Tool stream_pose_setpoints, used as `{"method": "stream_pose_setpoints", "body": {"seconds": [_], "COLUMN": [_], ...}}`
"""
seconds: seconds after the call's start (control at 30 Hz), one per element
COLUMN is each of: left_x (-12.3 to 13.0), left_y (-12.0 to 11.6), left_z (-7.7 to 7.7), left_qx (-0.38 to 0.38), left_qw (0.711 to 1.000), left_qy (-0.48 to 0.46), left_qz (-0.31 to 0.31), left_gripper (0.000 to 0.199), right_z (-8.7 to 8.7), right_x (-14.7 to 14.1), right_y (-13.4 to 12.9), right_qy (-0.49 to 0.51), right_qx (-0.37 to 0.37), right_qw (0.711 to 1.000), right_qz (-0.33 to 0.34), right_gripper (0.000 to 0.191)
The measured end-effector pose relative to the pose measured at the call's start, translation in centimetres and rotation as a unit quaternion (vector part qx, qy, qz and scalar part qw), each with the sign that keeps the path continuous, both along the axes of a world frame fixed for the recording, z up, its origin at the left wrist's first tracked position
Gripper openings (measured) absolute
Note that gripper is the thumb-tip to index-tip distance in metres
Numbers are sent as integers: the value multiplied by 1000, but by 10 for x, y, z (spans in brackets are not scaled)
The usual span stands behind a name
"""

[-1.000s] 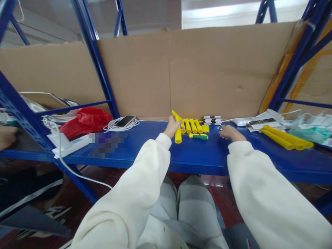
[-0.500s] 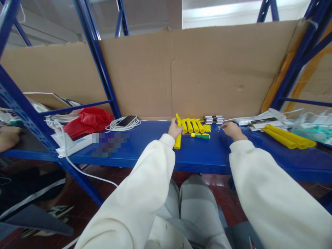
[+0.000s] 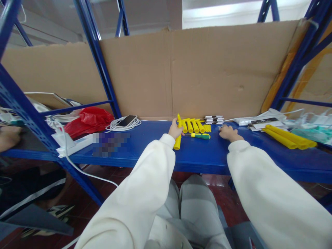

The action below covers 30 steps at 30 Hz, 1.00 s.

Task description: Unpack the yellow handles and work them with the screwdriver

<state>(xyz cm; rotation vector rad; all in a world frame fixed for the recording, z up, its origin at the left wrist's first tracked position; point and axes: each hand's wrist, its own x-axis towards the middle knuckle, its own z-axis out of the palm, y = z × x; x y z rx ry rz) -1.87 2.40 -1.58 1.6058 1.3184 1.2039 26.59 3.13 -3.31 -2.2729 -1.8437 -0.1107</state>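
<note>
My left hand (image 3: 175, 130) is closed around a yellow plastic handle (image 3: 177, 144), held nearly upright with its narrower top above my fist. My right hand (image 3: 229, 133) is low over the blue shelf, palm down with its fingers bent together. Whatever is under those fingertips is hidden. Small shiny bits (image 3: 220, 126), too tiny to name, lie just beyond them. Between my hands is a screwdriver (image 3: 200, 136) with a green and yellow grip. Behind it stands a row of several similar yellow handles (image 3: 195, 126), beside small flat yellow pieces (image 3: 207, 128).
Stacked black-and-white packs (image 3: 214, 119) sit against the cardboard wall (image 3: 207, 69). Long yellow tubes (image 3: 287, 137) and plastic bags lie right. On the left are a phone (image 3: 127, 120) on a coiled white cable, a red bag (image 3: 89, 121) and a power strip. Another person's hand (image 3: 10, 137) shows far left.
My right hand has shifted slightly left and toward me, lying lower and flatter over the shelf. My left hand and its yellow handle have hardly moved.
</note>
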Motion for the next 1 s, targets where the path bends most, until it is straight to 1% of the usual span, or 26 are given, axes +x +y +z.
{"method": "stream_pose_setpoints", "body": {"seconds": [0.23, 0.3, 0.43, 0.57, 0.63, 0.7, 0.77, 0.87, 0.93, 1.0], "left_x": [-1, -2, -2, -2, -3, -3, -3, -3, -3, -3], "left_y": [-3, -3, -2, -2, -2, -3, -3, -4, -5, -5], "left_z": [2, 2, 1, 1, 1, 1, 1, 2, 2, 2], "left_qx": [16, 19, 20, 25, 26, 27, 27, 32, 38, 41], "left_qw": [999, 999, 998, 998, 998, 998, 998, 997, 997, 997], "left_qy": [37, 47, 55, 62, 64, 63, 62, 66, 70, 70], "left_qz": [1, 0, 2, 0, 2, 4, 6, 7, 8, 12], "left_gripper": [55, 55, 57, 56, 56, 56, 56, 56, 55, 55], "right_z": [7, 8, 6, 4, 6, 10, 15, 22, 24, 25], "right_x": [2, 1, -1, -3, -4, -7, -12, -25, -36, -47], "right_y": [-4, -5, -5, -6, -7, -9, -11, -14, -17, -22], "right_qy": [23, 26, 32, 47, 48, 45, 37, 29, 33, 42], "right_qx": [-2, -7, -7, 4, 20, 53, 95, 141, 134, 92], "right_qw": [998, 998, 999, 999, 998, 997, 995, 987, 980, 973], "right_qz": [-58, -56, -31, -24, -29, -24, 1, 77, 144, 210], "right_gripper": [50, 48, 45, 48, 49, 49, 46, 38, 32, 28]}}
